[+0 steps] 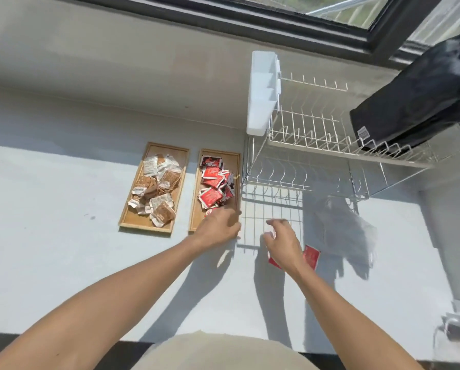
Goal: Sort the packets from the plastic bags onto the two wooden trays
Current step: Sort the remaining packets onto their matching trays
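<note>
Two wooden trays lie side by side on the white counter point(63, 236). L tray point(154, 186) holds brown/white packets point(156, 189); R tray point(218, 188) holds red packets point(216, 186). L hand point(219, 227) sits over near end of R tray, fingers curled down; grip cannot be determined. R hand point(283, 244) hovers w/ fingers spread, nothing held, above a loose red packet point(311, 256) on counter. Clear plastic bag point(349, 231) lies just beside it, under wire dish rack point(330, 145)
</note>
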